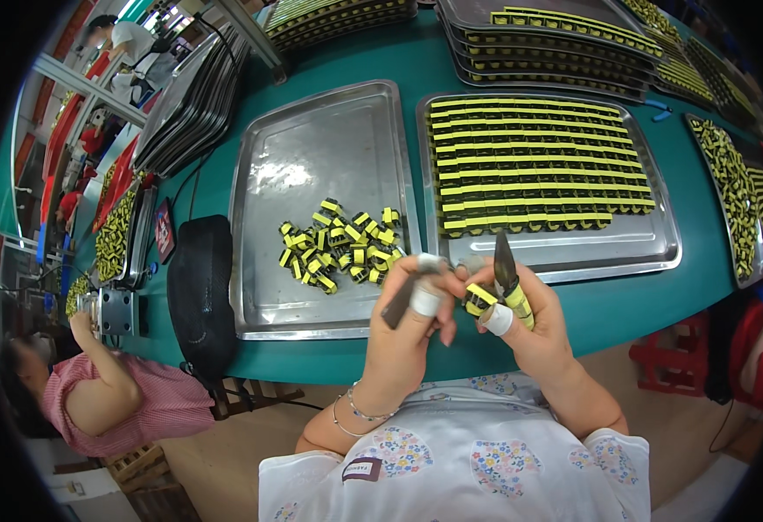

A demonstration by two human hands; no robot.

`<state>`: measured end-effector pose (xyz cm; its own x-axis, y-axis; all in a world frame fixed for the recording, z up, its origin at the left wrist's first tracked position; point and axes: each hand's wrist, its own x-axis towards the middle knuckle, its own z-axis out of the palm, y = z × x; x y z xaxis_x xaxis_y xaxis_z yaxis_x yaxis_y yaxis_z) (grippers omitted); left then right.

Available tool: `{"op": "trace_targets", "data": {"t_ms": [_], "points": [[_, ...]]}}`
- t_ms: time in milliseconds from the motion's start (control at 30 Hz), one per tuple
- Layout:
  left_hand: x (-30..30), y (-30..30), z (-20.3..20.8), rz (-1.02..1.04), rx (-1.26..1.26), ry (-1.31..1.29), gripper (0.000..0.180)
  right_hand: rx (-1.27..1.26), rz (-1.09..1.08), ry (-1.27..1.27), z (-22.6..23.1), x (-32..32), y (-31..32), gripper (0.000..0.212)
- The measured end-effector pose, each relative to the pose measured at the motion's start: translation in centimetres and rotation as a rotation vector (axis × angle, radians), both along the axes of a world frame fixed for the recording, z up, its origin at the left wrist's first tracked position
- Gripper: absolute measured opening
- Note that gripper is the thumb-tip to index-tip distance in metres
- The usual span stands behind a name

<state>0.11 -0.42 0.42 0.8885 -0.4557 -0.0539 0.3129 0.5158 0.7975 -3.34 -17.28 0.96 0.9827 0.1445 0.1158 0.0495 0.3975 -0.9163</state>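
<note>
Head view: nearside of the filled tray [573,248], I am observing the right hand [538,331] clamping a component [479,300] and pointed tool [505,261], apparently for steadiness; the left hand [409,332] is gripping a blurred dark object [397,304].

We are seeing the left forearm [357,412] and the right forearm [592,405] converging toward the midline, both elbows bending outward. The left hand [412,326] is reaching up and inward, its thumb and fingers closing in a pinch, the fingertips partly blurring. The right hand [540,326] is mirroring it from near by, its fingers curling into a grip and its thumb pressing inward. We are noting white wraps [497,320] covering digits on both hands, and thin bracelets [346,418] encircling the left wrist [379,391].
</note>
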Motion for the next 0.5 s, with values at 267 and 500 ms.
{"op": "trace_targets", "data": {"t_ms": [267, 500], "points": [[0.7, -1.1, 1.5, 0.133, -0.39, -0.002, 0.083, -0.306, -0.177, -0.155, -0.5, 0.1, 1.2, 0.03], [0.0, -2.0, 1.9, 0.113, -0.236, -0.109, 0.099, -0.611, -0.315, -0.435, 0.3, 0.8, 2.1, 0.045]]}}
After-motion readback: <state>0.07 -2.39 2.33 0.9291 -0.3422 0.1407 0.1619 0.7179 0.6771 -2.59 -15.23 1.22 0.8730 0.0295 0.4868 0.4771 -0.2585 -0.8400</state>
